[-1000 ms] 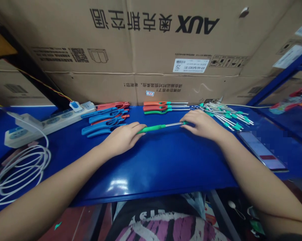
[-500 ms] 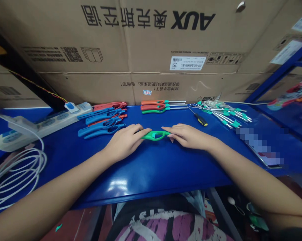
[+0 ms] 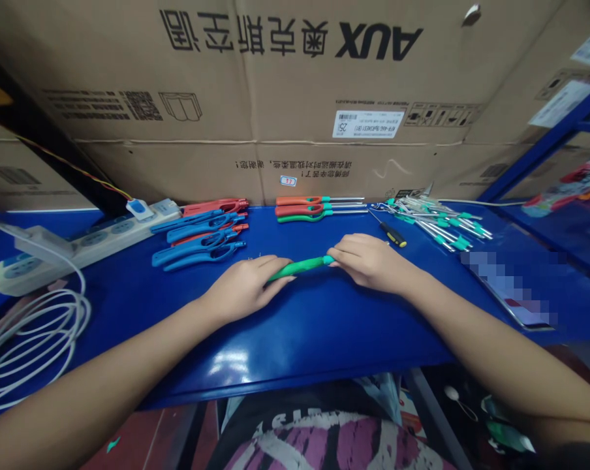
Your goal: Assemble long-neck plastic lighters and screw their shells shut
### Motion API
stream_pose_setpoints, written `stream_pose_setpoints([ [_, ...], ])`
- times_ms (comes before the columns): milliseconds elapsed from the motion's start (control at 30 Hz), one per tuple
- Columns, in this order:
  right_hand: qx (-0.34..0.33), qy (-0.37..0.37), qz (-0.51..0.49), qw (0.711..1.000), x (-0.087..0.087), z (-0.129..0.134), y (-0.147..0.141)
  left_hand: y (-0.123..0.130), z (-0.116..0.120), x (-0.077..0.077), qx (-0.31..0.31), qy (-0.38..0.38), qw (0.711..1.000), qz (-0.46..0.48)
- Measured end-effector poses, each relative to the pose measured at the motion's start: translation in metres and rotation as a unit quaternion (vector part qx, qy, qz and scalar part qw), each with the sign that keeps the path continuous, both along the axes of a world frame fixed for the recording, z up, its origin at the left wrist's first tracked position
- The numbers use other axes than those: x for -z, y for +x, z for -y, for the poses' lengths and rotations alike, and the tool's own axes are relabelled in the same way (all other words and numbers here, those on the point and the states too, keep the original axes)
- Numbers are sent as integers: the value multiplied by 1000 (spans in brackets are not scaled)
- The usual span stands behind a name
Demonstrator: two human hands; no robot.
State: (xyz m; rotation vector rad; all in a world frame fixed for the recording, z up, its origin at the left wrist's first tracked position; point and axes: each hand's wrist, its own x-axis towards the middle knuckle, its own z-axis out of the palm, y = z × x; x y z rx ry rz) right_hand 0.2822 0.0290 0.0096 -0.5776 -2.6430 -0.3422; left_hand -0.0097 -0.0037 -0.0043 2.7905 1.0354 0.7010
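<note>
Between my hands, above the blue table, is a green lighter handle [image 3: 302,266], seen edge-on and slightly tilted. My left hand [image 3: 248,284] is closed around its left end. The fingers of my right hand [image 3: 366,261] pinch the right end, where a small teal piece shows; the tip beyond it is hidden by the fingers. Behind my hands lie finished-looking long lighters [image 3: 299,210] in orange, red and green with metal tubes. Several blue handles [image 3: 204,251] and red handles [image 3: 217,207] are stacked at the left.
Metal tubes with teal parts [image 3: 436,222] lie in a heap at the right, beside a black and yellow screwdriver [image 3: 393,234]. A blurred-out phone [image 3: 515,294] rests near them. At the left are a power strip [image 3: 106,238] and a coiled white cable [image 3: 40,333]. A cardboard box [image 3: 295,117] stands behind.
The green handle has been turned from its open side view to edge-on, its right end raised a little. My right-hand fingers have closed more around that end.
</note>
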Motion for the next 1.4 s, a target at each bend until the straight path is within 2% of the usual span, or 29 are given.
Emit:
stream_pose_setpoints([
  [100,-3,16,-5,1000,1,3,-2,1,0,2,16,0,1000,18],
  [233,-2,1,-12,1000,1,4,-3,1,-1,4,11,25,1000,-7],
  [433,-7,-78,-21,997,5,7,-5,1,5,4,16,107,992,-58],
  [533,-2,-126,-32,991,7,7,-5,2,6,3,12,121,989,-82],
  [733,82,-252,28,964,-5,6,-3,8,4,-4,-33,52,989,-131],
  [867,139,-287,72,945,-11,0,9,10,6,-7,-33,29,986,-160],
  [933,146,-321,77,933,-12,-7,17,10,7,-5,-30,14,985,-166],
  [1033,115,-375,52,919,-13,-20,32,10,9,-2,-28,-15,988,-153],
  [1067,133,-360,31,923,-13,-24,38,11,10,-1,-26,-26,989,-140],
  [1133,248,-274,-9,929,-11,-34,52,13,13,-1,-24,-52,992,-110],
  [1200,404,-204,16,892,-7,-44,70,16,18,-1,-23,-77,993,-84],
  [1233,456,-215,44,863,-5,-48,79,18,21,-1,-22,-87,993,-75],
  [1300,497,-279,91,817,-4,-54,94,20,27,0,-18,-100,993,-62],
  [1400,495,-292,65,816,-15,-51,99,21,33,2,-17,-108,993,-44],
])
